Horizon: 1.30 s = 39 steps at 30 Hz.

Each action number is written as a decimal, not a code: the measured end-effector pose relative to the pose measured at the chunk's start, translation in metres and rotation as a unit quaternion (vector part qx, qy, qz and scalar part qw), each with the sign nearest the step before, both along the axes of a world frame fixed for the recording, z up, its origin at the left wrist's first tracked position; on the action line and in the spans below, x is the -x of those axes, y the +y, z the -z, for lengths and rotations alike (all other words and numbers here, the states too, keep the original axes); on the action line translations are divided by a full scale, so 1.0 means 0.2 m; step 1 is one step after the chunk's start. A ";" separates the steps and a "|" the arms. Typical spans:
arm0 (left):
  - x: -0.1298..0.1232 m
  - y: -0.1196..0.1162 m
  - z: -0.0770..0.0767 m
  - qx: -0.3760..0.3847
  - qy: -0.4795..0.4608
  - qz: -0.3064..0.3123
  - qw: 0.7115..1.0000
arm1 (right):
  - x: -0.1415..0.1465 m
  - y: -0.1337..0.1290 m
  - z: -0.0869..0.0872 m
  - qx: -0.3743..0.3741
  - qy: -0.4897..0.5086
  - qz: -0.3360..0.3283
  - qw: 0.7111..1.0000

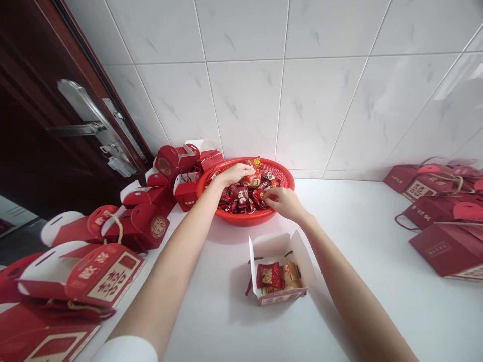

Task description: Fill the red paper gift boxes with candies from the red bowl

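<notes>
Our left hand (236, 174) pinches a red-and-gold packet (253, 178); our right hand (284, 201) has its fingertips at the sweets (239, 195), though we cannot tell whether it grips one. They look light and slippery, best nipped by the wrapper ends. They lie in the basket (245, 218) by the table's (362, 211) far edge. Nearer us, the open box (273, 246) seems thin card; we'd steady its sides gently.

1. Basket (245, 218): smooth red plastic, slightly glossy.
2. Wall tiles (241, 105): smooth, glossy, grey-veined.
3. Candy wrappers (239, 193): shiny, crinkled.
4. Open box (277, 300): matt paper card.
5. Door handle (81, 129): shiny metal.
6. Tabletop (350, 226): smooth, white.
</notes>
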State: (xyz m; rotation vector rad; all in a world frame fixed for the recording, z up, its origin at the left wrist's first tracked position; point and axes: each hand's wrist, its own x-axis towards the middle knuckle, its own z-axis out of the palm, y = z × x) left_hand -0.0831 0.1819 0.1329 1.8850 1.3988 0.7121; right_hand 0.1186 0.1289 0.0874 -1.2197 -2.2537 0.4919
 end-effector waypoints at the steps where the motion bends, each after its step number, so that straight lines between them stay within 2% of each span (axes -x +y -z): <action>1: -0.01 -0.03 -0.02 -0.009 -0.030 0.012 0.999 | 0.00 0.00 0.00 0.000 0.004 -0.002 1.000; 4: -0.07 -0.18 -0.09 -0.028 -0.090 0.063 0.993 | 0.00 0.00 -0.01 0.001 0.003 0.000 1.000; 6: -0.11 -0.32 -0.13 -0.033 -0.100 0.169 0.980 | 0.00 -0.01 -0.02 -0.004 -0.022 0.018 1.000; 8: -0.15 -0.47 -0.16 -0.035 -0.063 0.234 0.970 | 0.01 -0.02 -0.03 -0.009 -0.049 0.026 0.998; 12: -0.21 -0.67 -0.16 -0.021 0.035 0.263 0.964 | 0.01 -0.04 -0.04 0.007 -0.031 0.011 0.999; 18: -0.22 -0.78 -0.15 -0.099 0.153 0.226 0.957 | 0.01 -0.03 -0.02 0.003 -0.006 0.013 1.000; 22: -0.17 -0.84 -0.15 -0.096 0.195 0.205 0.954 | 0.00 -0.01 0.00 0.006 0.033 0.002 0.999; 25: -0.13 -0.90 -0.12 -0.082 0.229 0.196 0.950 | -0.02 0.00 -0.01 0.036 0.158 -0.049 0.986; 27: -0.11 -0.95 -0.10 -0.087 0.238 0.195 0.947 | -0.06 -0.03 -0.03 0.089 0.279 -0.086 0.952; 29: -0.11 -1.02 -0.08 -0.110 0.240 0.196 0.944 | -0.11 -0.09 -0.06 0.136 0.368 -0.100 0.914; 30: -0.11 -1.05 -0.07 -0.127 0.241 0.195 0.942 | -0.14 -0.14 -0.08 0.147 0.386 -0.102 0.905; 35: -0.16 -1.21 -0.06 -0.197 0.252 0.187 0.929 | -0.33 -0.43 -0.18 0.155 0.341 -0.120 0.919; 39: -0.19 -1.25 -0.05 -0.223 0.246 0.191 0.924 | -0.46 -0.63 -0.16 0.167 0.310 -0.133 0.926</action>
